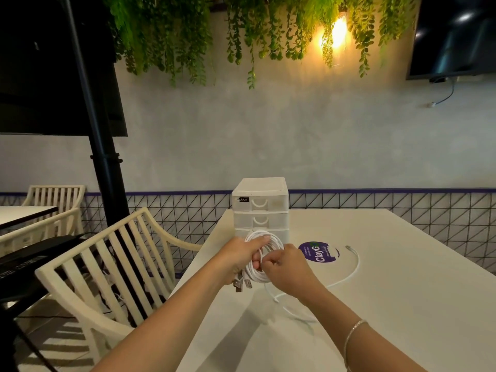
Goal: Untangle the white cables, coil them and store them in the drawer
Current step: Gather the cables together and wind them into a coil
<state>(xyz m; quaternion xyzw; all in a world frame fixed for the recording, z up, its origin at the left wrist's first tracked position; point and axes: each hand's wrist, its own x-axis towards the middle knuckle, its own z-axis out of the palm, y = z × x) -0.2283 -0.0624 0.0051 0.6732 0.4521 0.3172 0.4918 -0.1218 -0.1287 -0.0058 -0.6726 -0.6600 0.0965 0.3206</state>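
My left hand [241, 257] grips a coil of white cables [268, 241], held upright above the table, with several USB plugs [243, 284] hanging below the palm. At the coil's lower right my right hand [285, 269] pinches a strand of it. A loose tail of white cable [354, 269] runs from the coil across the table to a small plug at the far right. Just behind the coil stands a white three-drawer box [260, 208] with all drawers shut; the coil hides part of the bottom drawer.
The white table [402, 304] carries a round purple sticker [318, 255] right of the hands. A cream slatted chair [112, 261] stands close on the left. Farther left rise a black pole and screen [104, 162]. A tiled wall lies behind.
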